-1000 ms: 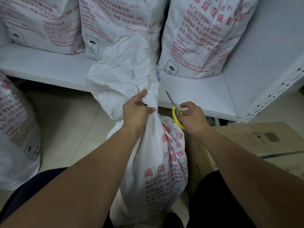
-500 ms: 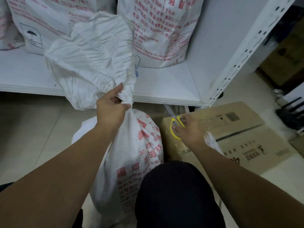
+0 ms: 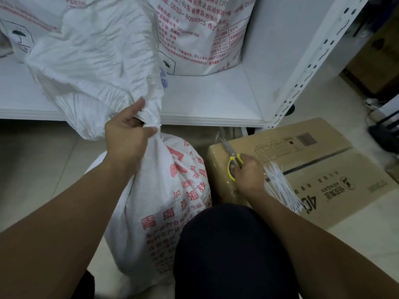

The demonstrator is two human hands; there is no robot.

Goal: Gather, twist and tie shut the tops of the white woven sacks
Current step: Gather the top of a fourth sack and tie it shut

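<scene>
- White woven sack (image 3: 168,201) on the floor by the knee: hold upright.
- Cardboard box (image 3: 323,169) beside it: lay scissors there.
- Left hand (image 3: 127,137) wrapped round the bunched sack neck: squeeze hard.
- Right hand (image 3: 248,175) curled round yellow scissors (image 3: 233,160): let go, pick one white zip tie (image 3: 280,186).

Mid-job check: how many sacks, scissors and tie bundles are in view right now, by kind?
White woven sacks: 3 (floor sack, its neck gripped by the left hand; two shelf sacks)
Scissors: 1, held in the right hand
Bundle of white ties: 1
Total: 5
</scene>
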